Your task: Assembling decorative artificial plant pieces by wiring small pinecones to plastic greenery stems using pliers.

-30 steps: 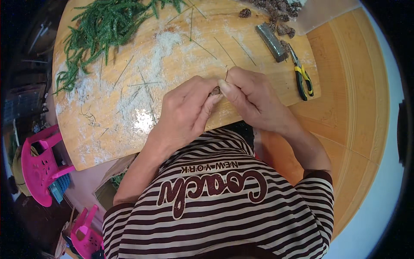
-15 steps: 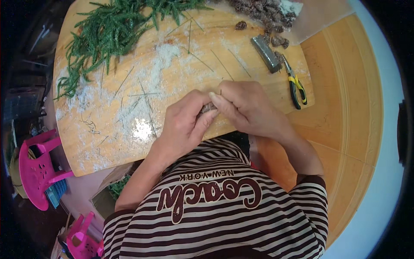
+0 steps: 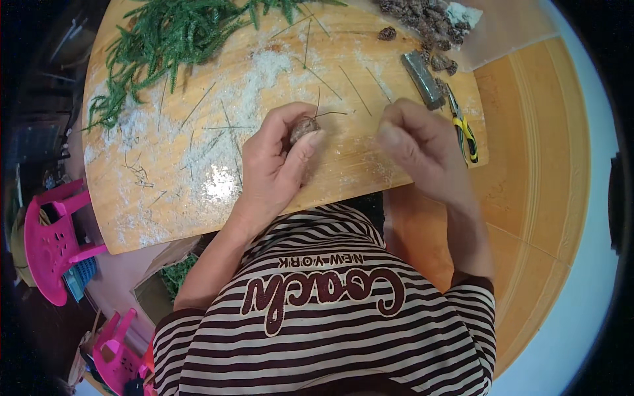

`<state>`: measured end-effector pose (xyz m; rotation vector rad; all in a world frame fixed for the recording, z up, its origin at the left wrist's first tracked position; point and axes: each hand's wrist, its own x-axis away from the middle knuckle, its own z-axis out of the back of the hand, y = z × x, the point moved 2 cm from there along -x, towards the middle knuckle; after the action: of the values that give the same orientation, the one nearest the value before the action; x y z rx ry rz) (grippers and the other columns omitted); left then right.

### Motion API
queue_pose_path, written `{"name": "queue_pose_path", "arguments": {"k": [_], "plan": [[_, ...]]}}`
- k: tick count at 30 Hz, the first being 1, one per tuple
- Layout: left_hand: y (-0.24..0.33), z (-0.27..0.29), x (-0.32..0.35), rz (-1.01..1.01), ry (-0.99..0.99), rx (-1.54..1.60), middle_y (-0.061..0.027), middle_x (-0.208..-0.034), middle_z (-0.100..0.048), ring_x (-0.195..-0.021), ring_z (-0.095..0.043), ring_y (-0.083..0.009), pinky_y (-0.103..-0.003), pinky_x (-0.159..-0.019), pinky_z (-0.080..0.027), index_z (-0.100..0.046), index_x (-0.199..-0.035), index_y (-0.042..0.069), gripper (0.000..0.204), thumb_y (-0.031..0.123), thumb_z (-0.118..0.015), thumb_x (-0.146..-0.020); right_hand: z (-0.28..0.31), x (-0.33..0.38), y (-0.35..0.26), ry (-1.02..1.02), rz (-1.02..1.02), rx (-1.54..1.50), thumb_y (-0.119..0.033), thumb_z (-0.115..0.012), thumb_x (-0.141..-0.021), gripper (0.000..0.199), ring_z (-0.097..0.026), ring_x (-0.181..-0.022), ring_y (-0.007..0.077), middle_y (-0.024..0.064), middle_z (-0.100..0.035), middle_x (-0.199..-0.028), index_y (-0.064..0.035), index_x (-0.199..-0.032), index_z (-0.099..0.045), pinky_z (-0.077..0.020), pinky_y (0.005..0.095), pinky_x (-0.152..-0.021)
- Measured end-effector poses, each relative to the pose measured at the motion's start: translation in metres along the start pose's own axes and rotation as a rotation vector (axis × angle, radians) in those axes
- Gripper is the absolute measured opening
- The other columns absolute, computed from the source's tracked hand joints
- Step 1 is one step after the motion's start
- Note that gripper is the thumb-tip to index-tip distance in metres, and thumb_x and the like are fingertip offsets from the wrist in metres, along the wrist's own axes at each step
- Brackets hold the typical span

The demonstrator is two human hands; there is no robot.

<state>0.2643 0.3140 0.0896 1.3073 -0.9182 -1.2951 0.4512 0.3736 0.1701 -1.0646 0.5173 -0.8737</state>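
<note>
My left hand is closed around a small brown pine cone, pinched between thumb and fingers above the table's near part. Two dark ends of thin wire stick out from the pine cone, one upward and one toward the right. My right hand hovers apart from it, off to the right and slightly blurred. Its fingers are loosely bent, and nothing shows between them. Closest to that hand lie the pliers with yellow and black handles, near the table's right edge.
A dark cylindrical bundle lies beyond the pliers. Several pine cones are heaped at the far right. Green artificial pine branches cover the far left. Loose wires and white flakes are scattered over the wooden table.
My right hand has let go of the pine cone and moved right, away from my left hand. The pine cone and its wire ends now show in my left hand.
</note>
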Motion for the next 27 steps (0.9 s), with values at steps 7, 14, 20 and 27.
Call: {"name": "queue_pose_path", "arguments": {"k": [7,14,20,27], "plan": [[-0.002,-0.008,-0.003,0.033,0.004,0.255,-0.0025,-0.077,-0.056,-0.065,-0.048,-0.0065,-0.021,-0.058,-0.041,-0.052,-0.109,0.002,0.025,0.010,-0.062,-0.087,-0.013,0.004,0.015,0.016,0.010,-0.023,-0.013,-0.060,-0.089,0.015,-0.043,-0.065,0.0048,-0.0023,-0.047,-0.071,-0.0006,-0.084,-0.054,-0.0351,0.0203,-0.056],[0.004,-0.012,0.002,0.118,-0.106,0.116,-0.0006,-0.076,-0.053,-0.064,-0.045,-0.0055,-0.021,-0.056,-0.039,-0.052,-0.105,0.002,0.023,0.012,-0.063,-0.087,-0.043,-0.010,0.024,0.121,0.122,-0.090,-0.011,-0.060,-0.090,0.011,-0.046,-0.065,0.0056,0.0000,-0.052,-0.071,-0.0005,-0.086,-0.057,-0.0365,0.0211,-0.056],[0.007,-0.008,0.002,0.055,-0.189,0.161,0.0005,-0.074,-0.052,-0.064,-0.044,-0.0051,-0.020,-0.056,-0.037,-0.052,-0.104,0.002,0.021,0.014,-0.061,-0.089,-0.041,-0.013,0.018,0.107,0.273,0.051,-0.008,-0.059,-0.090,0.008,-0.047,-0.061,0.0080,0.0034,-0.054,-0.071,-0.0003,-0.087,-0.058,-0.0366,0.0232,-0.053],[0.013,0.000,-0.002,0.264,-0.193,0.426,-0.0002,-0.093,-0.053,-0.080,-0.046,-0.0055,-0.019,-0.071,-0.038,-0.053,-0.104,0.000,0.017,0.014,-0.054,-0.094,-0.048,-0.014,0.008,0.083,0.423,0.136,-0.003,-0.061,-0.086,0.006,-0.046,-0.056,0.0136,0.0058,-0.052,-0.068,0.0012,-0.087,-0.057,-0.0360,0.0266,-0.051]]}}
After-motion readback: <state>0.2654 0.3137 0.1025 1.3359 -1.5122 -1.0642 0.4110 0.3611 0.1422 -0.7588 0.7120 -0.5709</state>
